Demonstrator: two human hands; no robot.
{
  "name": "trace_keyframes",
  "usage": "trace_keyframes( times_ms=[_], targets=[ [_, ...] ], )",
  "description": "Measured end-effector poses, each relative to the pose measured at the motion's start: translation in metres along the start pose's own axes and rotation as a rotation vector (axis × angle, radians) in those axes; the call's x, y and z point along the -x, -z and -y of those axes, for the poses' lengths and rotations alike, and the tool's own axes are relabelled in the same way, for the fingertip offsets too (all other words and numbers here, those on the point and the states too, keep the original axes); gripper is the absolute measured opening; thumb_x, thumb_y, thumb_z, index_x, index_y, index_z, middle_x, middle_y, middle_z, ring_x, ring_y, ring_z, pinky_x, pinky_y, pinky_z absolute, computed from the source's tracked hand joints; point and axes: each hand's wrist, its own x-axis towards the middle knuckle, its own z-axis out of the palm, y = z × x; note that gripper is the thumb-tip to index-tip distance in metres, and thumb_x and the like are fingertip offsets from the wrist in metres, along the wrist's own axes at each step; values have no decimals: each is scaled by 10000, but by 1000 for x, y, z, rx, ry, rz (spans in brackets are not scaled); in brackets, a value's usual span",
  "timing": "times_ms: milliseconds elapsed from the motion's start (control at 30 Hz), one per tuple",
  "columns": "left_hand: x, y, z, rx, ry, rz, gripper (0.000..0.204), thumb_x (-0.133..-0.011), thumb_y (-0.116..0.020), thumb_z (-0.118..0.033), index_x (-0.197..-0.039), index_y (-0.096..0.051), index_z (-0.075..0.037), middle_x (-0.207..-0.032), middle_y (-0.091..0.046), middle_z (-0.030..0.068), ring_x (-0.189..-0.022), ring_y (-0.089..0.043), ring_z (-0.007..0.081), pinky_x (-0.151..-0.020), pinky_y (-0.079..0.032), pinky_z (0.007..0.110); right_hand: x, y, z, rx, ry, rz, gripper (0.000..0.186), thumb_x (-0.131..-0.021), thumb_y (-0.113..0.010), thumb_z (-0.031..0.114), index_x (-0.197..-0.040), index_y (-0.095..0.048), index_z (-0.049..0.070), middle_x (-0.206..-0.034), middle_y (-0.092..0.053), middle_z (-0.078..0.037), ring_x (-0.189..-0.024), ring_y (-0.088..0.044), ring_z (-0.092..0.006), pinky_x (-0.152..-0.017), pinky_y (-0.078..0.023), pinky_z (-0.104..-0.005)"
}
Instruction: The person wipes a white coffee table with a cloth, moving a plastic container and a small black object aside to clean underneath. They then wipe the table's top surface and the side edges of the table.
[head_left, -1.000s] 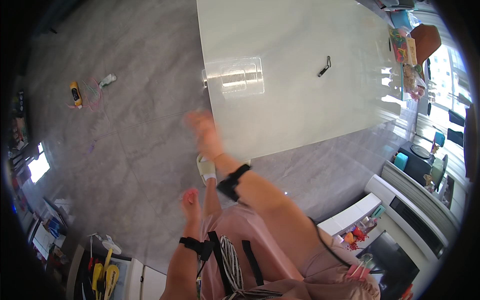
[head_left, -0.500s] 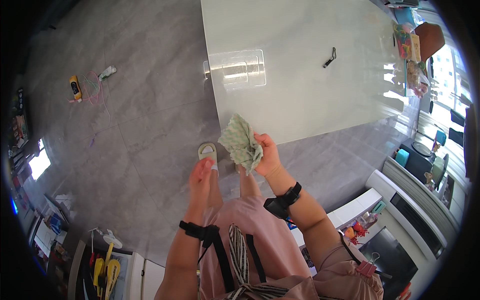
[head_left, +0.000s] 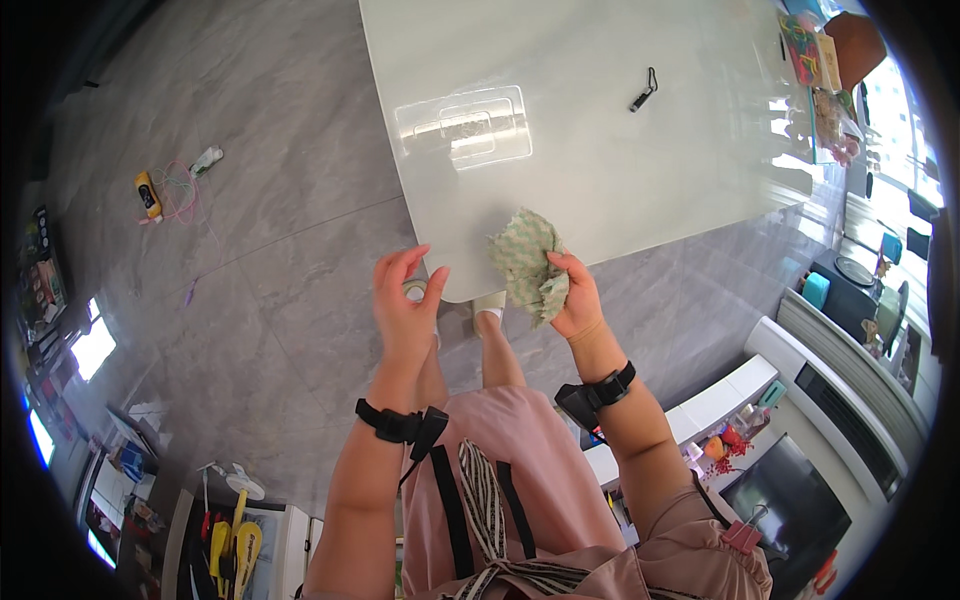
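A crumpled pale green patterned cloth (head_left: pixel 527 258) hangs from my right hand (head_left: pixel 577 296), whose thumb and fingers pinch its right side. The cloth is over the near corner of a glossy white table (head_left: pixel 600 180). My left hand (head_left: pixel 404 300) is apart from the cloth, beside the table's left edge, with thumb and fingers spread and nothing in them. On the tabletop lies a clear plastic lid (head_left: pixel 466 127), close to the left edge. Farther right is a small black flashlight (head_left: pixel 641 97) with a wrist loop.
On the grey floor at the left lie a yellow bottle (head_left: pixel 148 195), a white bottle (head_left: pixel 207 161) and a tangle of thin pink cord (head_left: pixel 183 205). Yellow-handled rackets (head_left: pixel 246 550) stand in a bin at lower left. A white cabinet (head_left: pixel 715 405) runs along the right.
My right hand has moved right with the cloth. My left hand has risen and its fingers have spread apart. The view has shifted, and more of the table's near corner shows.
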Motion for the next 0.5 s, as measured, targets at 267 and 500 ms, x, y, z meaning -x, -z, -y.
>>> trace_keyframes(
  times_ms=[267, 500],
  targets=[
    [-33, -11, -44, -307, -491, 77, 363, -705, -815, -157, -1059, -739, -195, -1088, -524, 47, -1004, -517, 247, -888, -443, 382, 1, -11, -10, 65, -71, 87, 444, -920, -481, 124, -1337, -474, -31, -1183, -628, -146, -1009, -656, -241, -849, -559, -383],
    [-37, -11, -20, -150, -413, 88, 182, -728, -806, -130, -902, -753, -126, -1024, -566, 32, -946, -551, 231, -840, -459, 356, -5, -14, -23, 137, -107, 99, 466, -908, -482, 120, -1341, -474, -52, -1194, -625, -156, -1017, -653, -243, -857, -559, -383]
  ],
)
